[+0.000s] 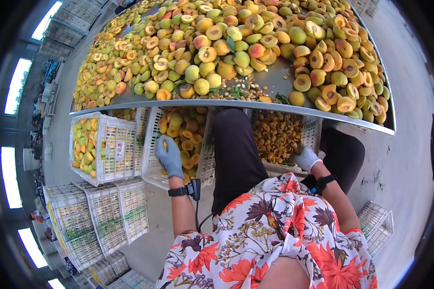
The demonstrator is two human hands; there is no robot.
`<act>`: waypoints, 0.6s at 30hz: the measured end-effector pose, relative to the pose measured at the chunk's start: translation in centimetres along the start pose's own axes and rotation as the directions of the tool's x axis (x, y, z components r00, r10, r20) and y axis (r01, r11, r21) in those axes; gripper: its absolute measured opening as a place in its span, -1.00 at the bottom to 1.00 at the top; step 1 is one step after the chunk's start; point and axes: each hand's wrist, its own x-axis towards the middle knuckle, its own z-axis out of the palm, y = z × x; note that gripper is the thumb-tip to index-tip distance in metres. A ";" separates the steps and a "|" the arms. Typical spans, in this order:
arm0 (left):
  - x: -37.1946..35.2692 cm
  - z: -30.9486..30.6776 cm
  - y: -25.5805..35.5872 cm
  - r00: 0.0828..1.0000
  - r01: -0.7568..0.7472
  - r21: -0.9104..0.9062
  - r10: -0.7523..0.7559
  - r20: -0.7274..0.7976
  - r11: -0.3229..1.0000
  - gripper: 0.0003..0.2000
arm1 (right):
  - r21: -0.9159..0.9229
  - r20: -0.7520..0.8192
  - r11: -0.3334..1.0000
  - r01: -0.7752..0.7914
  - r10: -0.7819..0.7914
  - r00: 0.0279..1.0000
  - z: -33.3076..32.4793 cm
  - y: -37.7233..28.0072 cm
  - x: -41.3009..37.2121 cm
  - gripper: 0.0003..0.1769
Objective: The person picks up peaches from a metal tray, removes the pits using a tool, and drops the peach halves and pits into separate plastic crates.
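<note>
My left hand [169, 156], in a grey glove, is over the inner left side of a white plastic crate [152, 166] holding peach-like fruit halves [190, 139]. Its fingers are apart, with nothing visible in them. My right hand [307, 159], in a white glove, reaches to the right edge of a second crate [313, 129], which holds many small brown stones or pieces [277, 137]. Its fingertips are blurred, so I cannot see whether they grip anything. Above both crates stands a metal table [275, 82], heaped with whole and halved yellow-orange fruit [207, 53].
My knee [234, 144] comes between the two crates, under the table's edge. A filled fruit crate [118, 149] is at the left, beside stacked white crates [99, 219]. Another white crate [375, 224] lies on the floor at the right.
</note>
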 end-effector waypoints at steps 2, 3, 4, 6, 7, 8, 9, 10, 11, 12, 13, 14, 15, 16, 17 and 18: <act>1.2 0.3 8.0 0.962 -0.261 0.137 0.270 -0.052 0.956 -0.70 | 0.022 -0.011 1.000 0.008 -0.008 1.000 0.1 -0.1 0.0 -0.58; 1.9 0.9 11.5 0.911 -0.378 0.204 0.402 -0.090 0.903 -0.71 | 0.022 0.000 1.000 0.017 -0.017 1.000 0.1 -0.2 0.0 -0.60; 3.4 2.2 13.7 0.830 -0.490 0.255 0.536 -0.156 0.834 -0.73 | 0.014 -0.001 1.000 0.012 -0.012 1.000 0.1 -0.3 0.2 -0.60; 7.0 4.2 16.1 0.922 -0.384 0.376 0.372 0.106 0.843 -0.55 | -0.001 -0.007 1.000 0.000 0.000 1.000 0.2 -0.4 0.4 -0.61; 8.0 5.3 17.2 0.928 -0.370 0.466 0.294 0.230 0.803 -0.48 | -0.019 -0.030 1.000 0.005 -0.005 1.000 0.0 -0.6 0.1 -0.62; 8.8 6.6 18.2 0.919 -0.366 0.552 0.198 0.342 0.749 -0.41 | -0.014 -0.051 1.000 0.015 -0.015 0.999 0.1 -0.5 0.2 -0.61; 9.6 7.5 18.9 0.895 -0.373 0.629 0.087 0.437 0.682 -0.33 | -0.009 -0.073 1.000 0.024 -0.025 0.997 0.4 -0.1 0.3 -0.61; 10.5 8.3 18.9 0.872 -0.361 0.637 0.004 0.489 0.681 -0.31 | -0.003 -0.097 0.999 0.032 -0.033 0.995 0.7 0.5 0.5 -0.61; 11.2 9.1 18.7 0.839 -0.352 0.646 -0.078 0.538 0.677 -0.28 | -0.015 -0.102 0.999 0.034 -0.035 0.994 1.0 1.1 0.9 -0.61; 11.7 9.7 18.7 0.797 -0.344 0.656 -0.160 0.582 0.672 -0.25 | -0.035 -0.112 0.998 0.046 -0.050 0.993 1.6 2.0 1.5 -0.61; 11.9 9.9 19.3 0.788 -0.338 0.683 -0.202 0.582 0.647 -0.29 | -0.055 -0.120 0.997 0.058 -0.064 0.991 2.1 2.6 1.9 -0.62; 11.9 10.3 18.7 0.810 -0.319 0.651 -0.158 0.564 0.689 -0.30 | -0.075 -0.125 0.995 0.071 -0.080 0.989 2.5 3.3 2.4 -0.62; 12.0 10.7 17.3 0.833 -0.302 0.617 -0.114 0.542 0.727 -0.30 | -0.081 -0.118 0.995 0.052 -0.062 0.991 1.9 2.3 1.8 -0.66; 11.8 10.5 17.0 0.854 -0.286 0.581 -0.072 0.515 0.762 -0.31 | -0.064 -0.109 0.997 0.041 -0.047 0.993 1.6 1.8 1.5 -0.65; 11.3 10.1 16.6 0.884 -0.292 0.532 0.011 0.468 0.795 -0.36 | -0.047 -0.102 0.999 0.028 -0.032 0.994 1.3 1.3 1.1 -0.65; 10.9 9.6 16.4 0.896 -0.302 0.480 0.074 0.437 0.823 -0.37 | -0.030 -0.096 0.999 0.015 -0.018 0.995 1.1 1.0 1.1 -0.64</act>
